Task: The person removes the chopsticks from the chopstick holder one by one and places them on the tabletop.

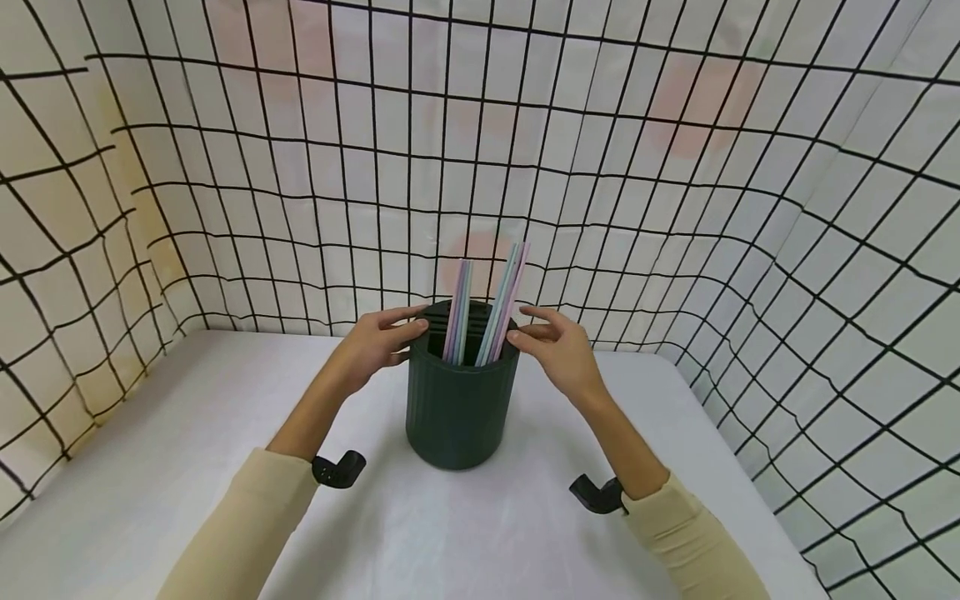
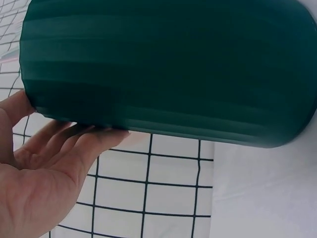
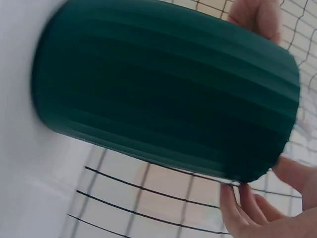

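Note:
A dark green ribbed round holder (image 1: 459, 417) with slots at the back of its top stands on the white table in the head view. Two bundles of pastel straws, one on the left (image 1: 457, 317) and one on the right (image 1: 502, 308), lean out of its opening. My left hand (image 1: 375, 343) holds the holder's upper left side, thumb at the rim. On the opposite side my right hand (image 1: 558, 348) grips it, its thumb also at the rim. In the left wrist view, the fingers (image 2: 84, 146) lie against the ribbed wall. The right wrist view shows fingertips (image 3: 242, 193) touching the wall near the rim.
A black wire grid (image 1: 360, 200) rises behind the table and along both sides, with pale cloth behind it. The white tabletop (image 1: 465, 533) spreads around the holder. A black camera mount sits on the left wrist (image 1: 339, 470) and another on the right wrist (image 1: 597, 495).

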A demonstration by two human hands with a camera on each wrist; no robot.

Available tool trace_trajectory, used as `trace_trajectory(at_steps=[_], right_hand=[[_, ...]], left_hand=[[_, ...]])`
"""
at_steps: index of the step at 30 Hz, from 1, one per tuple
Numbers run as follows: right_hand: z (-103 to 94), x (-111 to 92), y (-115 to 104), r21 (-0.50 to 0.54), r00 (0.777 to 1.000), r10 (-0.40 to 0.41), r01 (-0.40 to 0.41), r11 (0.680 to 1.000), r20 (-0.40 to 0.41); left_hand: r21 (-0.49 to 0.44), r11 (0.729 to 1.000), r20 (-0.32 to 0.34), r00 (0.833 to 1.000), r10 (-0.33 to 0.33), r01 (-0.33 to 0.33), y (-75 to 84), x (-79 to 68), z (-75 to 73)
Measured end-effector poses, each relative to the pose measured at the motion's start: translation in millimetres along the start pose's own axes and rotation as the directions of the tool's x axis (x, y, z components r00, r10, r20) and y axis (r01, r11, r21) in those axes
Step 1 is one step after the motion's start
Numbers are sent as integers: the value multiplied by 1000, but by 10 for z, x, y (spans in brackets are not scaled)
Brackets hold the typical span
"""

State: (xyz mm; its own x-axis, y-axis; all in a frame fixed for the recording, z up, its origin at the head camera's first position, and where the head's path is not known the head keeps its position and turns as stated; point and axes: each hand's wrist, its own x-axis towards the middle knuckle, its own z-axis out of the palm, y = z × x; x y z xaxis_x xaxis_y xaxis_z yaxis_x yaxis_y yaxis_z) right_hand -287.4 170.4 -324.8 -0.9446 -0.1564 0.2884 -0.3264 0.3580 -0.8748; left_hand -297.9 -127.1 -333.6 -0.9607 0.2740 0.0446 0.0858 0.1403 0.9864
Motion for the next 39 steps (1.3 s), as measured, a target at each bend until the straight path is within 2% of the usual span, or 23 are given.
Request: trace_trajectory(at_steps=[3, 6, 10, 14, 17, 23, 32, 39], right_hand=[[-27, -7, -112, -22, 994, -83, 81, 996, -66], [-17, -3, -203, 4, 989, -126, 127, 992, -80], [29, 0, -237, 25, 992, -118, 119, 993, -54], [63, -4, -188, 25, 996, -88, 89, 996, -26], [82, -3, -143, 23, 995, -99, 100, 995, -27], [133, -2, -114, 10, 987, -150, 151, 988, -63], [177, 17, -115, 20, 981, -147, 151, 988, -128], [153, 51, -236, -6, 959, -203, 206, 979, -196]], left_hand=[[7, 1000, 3, 1000, 9, -9, -8, 0, 8], [16, 1000, -12, 1000, 18, -18, -21, 2, 15], [24, 1000, -25, 1000, 20, -19, -26, -5, 29], [19, 1000, -20, 1000, 10, -10, -17, -25, 40], [18, 1000, -25, 1000, 4, -4, -13, -30, 45], [11, 1000, -26, 1000, 6, -6, -17, -19, 40], [-6, 1000, -32, 999, -2, 2, -34, -14, 41], [6, 1000, -44, 999, -3, 3, -41, -2, 34]])
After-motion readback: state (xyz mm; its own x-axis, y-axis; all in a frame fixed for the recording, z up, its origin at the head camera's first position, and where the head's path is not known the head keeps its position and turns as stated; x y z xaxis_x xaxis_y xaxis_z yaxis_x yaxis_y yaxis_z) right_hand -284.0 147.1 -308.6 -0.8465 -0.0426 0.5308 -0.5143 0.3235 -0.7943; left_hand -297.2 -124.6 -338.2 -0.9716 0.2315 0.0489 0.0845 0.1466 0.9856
